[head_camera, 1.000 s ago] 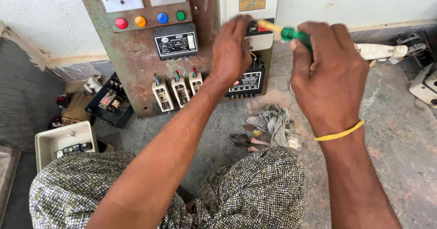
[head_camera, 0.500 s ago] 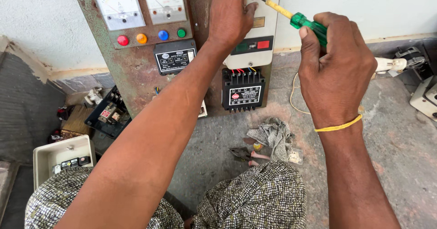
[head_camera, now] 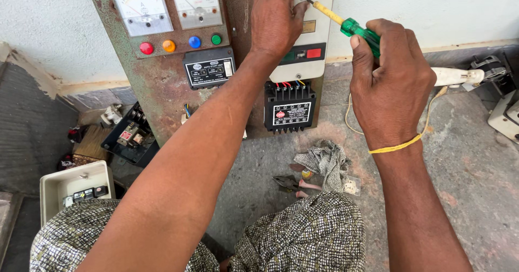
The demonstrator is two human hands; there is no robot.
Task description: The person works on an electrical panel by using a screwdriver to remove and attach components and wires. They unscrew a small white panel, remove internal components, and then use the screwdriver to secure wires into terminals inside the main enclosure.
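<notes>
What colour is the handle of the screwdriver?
Green, see-through, on the screwdriver in the right hand; head view.

pliers point(head_camera: 287, 183) on floor point(head_camera: 465, 169) below panel point(head_camera: 162, 83)

The right hand point(head_camera: 392, 83) grips a screwdriver point(head_camera: 346, 26) with a glossy clear green plastic handle and yellow shaft. Under the left hand point(head_camera: 277, 18) the panel point(head_camera: 162, 83) is rusty, rough painted metal; its white cover point(head_camera: 316, 34) is smooth plastic. Below the hands lie a crumpled grey cloth point(head_camera: 324, 161) and rough matt concrete floor point(head_camera: 465, 169)
</notes>
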